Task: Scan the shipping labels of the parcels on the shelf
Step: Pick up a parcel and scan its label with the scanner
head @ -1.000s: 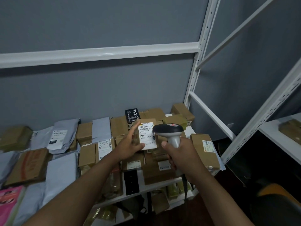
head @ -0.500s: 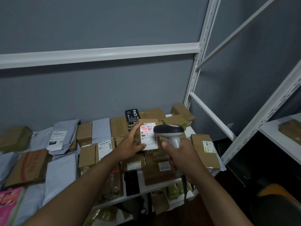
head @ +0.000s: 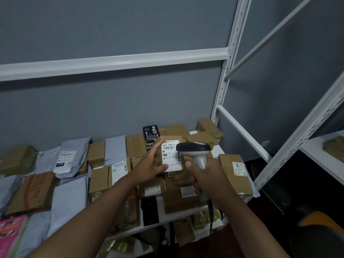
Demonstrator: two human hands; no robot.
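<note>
our left hand (head: 149, 165) pinches a small brown cardboard parcel (head: 170, 155) (white label facing us); our right hand (head: 206, 175) grips the grey handheld scanner (head: 194, 149), best aimed squarely at the barcode.

The left hand (head: 150, 165) holds a small cardboard parcel (head: 170, 155) upright — white label (head: 171, 156) facing the camera — above the shelf (head: 221, 152)'s right end, while the right hand (head: 208, 178) grips the scanner (head: 195, 152), its head just beside the label.

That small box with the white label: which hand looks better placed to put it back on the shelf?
The left hand. It already holds the small labelled box above the shelf's parcels, thumb against the label's lower edge. The right hand is occupied gripping the barcode scanner.
</note>
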